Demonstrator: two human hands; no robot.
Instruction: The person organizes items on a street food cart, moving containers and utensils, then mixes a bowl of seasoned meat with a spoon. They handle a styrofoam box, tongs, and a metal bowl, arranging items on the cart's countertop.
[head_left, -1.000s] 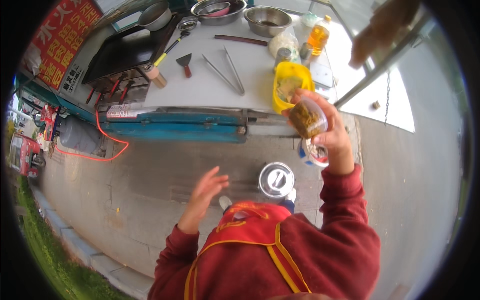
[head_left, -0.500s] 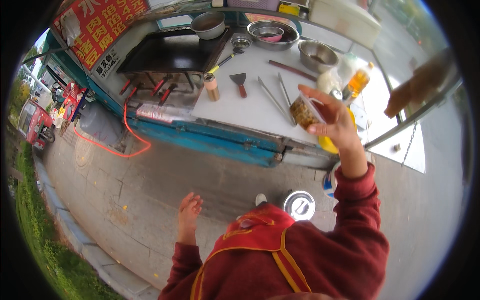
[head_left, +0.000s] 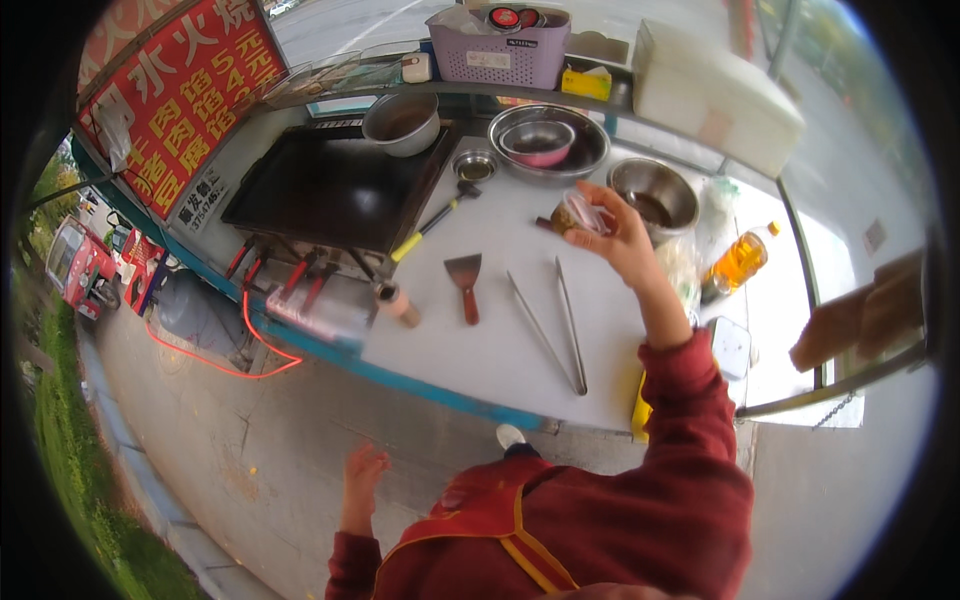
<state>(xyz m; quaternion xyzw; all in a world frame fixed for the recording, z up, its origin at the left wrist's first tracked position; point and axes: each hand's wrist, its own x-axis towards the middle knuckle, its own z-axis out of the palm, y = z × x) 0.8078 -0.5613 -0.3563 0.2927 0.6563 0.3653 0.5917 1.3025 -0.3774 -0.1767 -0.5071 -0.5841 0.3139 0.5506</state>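
Observation:
My right hand (head_left: 622, 240) grips a small clear plastic tub (head_left: 577, 212) with brownish, chunky contents, raised over the white worktop (head_left: 420, 345). Just beyond the tub stands a deep steel bowl (head_left: 654, 192); a dark rod's end shows beside the tub. Metal tongs (head_left: 570, 335) lie spread on the worktop below that wrist, and a scraper (head_left: 466, 285) with a reddish handle rests left of them. Down by my side, away from the worktop, my left hand (head_left: 362, 478) hangs with loosely bent fingers and holds nothing; it is a bit blurred.
A black griddle (head_left: 320, 190) carries a grey pot (head_left: 402, 125) at its corner. Nested bowls (head_left: 548, 145), a brush-like tool with a yellow handle (head_left: 435, 220) and a tumbler (head_left: 397, 303) stand nearby. An oil bottle (head_left: 742, 258) leans at right. Behind is a purple basket (head_left: 500, 55).
My right hand has carried the tub farther over the worktop, toward the bowls. The view has shifted, showing more of the back shelf. My left hand stays low, still holding nothing.

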